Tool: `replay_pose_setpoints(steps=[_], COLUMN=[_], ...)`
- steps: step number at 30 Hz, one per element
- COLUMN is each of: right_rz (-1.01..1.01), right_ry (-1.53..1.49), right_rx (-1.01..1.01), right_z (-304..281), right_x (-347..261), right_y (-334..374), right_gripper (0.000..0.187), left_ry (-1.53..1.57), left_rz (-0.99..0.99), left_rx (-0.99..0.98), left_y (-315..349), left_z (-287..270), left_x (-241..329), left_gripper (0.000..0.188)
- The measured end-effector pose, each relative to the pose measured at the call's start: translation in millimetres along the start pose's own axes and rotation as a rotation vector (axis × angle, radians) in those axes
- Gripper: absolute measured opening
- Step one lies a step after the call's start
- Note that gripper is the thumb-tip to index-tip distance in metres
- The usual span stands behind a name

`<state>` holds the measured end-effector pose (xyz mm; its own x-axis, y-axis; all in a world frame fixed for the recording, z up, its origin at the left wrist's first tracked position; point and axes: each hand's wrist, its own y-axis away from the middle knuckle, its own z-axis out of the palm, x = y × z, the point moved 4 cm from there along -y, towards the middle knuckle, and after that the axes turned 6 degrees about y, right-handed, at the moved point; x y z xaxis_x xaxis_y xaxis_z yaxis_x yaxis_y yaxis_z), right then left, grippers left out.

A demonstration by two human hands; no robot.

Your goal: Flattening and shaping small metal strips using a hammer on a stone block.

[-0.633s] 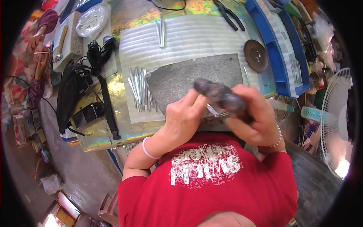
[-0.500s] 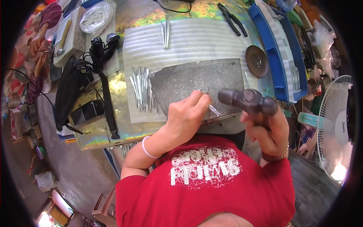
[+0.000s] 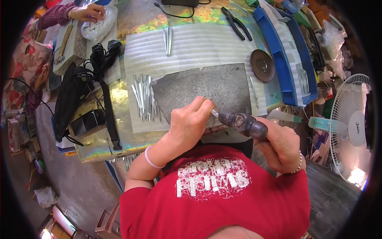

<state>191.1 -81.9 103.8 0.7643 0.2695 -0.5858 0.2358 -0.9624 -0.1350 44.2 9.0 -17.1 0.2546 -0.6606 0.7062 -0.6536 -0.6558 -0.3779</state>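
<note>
My left hand [image 3: 189, 121] is closed in a pinch over the near edge of a grey stone slab [image 3: 199, 83]. It holds a thin, shiny metal strip [image 3: 215, 113], whose end pokes out to the right of the fingers. My right hand [image 3: 280, 145] is wrapped around the handle of a hammer [image 3: 242, 124]. The dark hammer head is low at the slab's front edge, over the strip's end; I cannot tell whether they touch. Left of the slab lies a bundle of silvery metal strips [image 3: 146, 97]. A few more strips [image 3: 168, 42] rest on the white foam sheet [image 3: 207, 47] behind it.
Pliers [image 3: 238, 24] lie at the back, near a long blue tray [image 3: 274, 44]. A brown dish [image 3: 262, 65] holds small bits. Black straps and a pouch [image 3: 73, 99] lie left. Another person's hand [image 3: 89, 12] reaches over a plastic bag [image 3: 99, 24]. A fan [image 3: 358, 119] stands right.
The hammer has come down and left toward the strip's end. My left hand has barely moved. At the far left, the other person's hand has moved to the plastic bag.
</note>
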Motion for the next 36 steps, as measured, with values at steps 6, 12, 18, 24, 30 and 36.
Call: replay_pose_setpoints(steps=[6,12,18,24,30,36], right_rz=[0.036,-0.022,0.028,0.078,0.005,0.201], right_ry=[0.051,0.331,0.164,0.002,0.254,0.160], right_rx=[-0.009,-0.133,0.014,0.165,-0.153,0.210], right_z=[1.8,-8.8,-18.4,-30.7,-8.0,-14.1], right_x=[1.0,-10.8,-11.2,-24.0,-9.0,5.4], right_y=[2.4,1.5,2.7,13.3,-3.1,10.0], right_gripper=[0.051,0.052,0.055,0.032,0.057,0.044], left_ry=[0.003,0.000,0.003,-0.014,0.022,0.941], left_rz=[0.019,0.036,0.056,0.035,0.010,-0.380], left_rx=[0.004,0.025,0.023,0.012,-0.007,-0.020], left_y=[-0.1,1.9,-3.0,-3.3,-2.5,3.8], left_z=[1.6,-1.3,-1.8,-1.8,-3.5,-12.8], left_x=[0.3,5.1,7.1,5.2,3.4,-7.7], left_gripper=[0.016,0.016,0.017,0.017,0.024,0.008])
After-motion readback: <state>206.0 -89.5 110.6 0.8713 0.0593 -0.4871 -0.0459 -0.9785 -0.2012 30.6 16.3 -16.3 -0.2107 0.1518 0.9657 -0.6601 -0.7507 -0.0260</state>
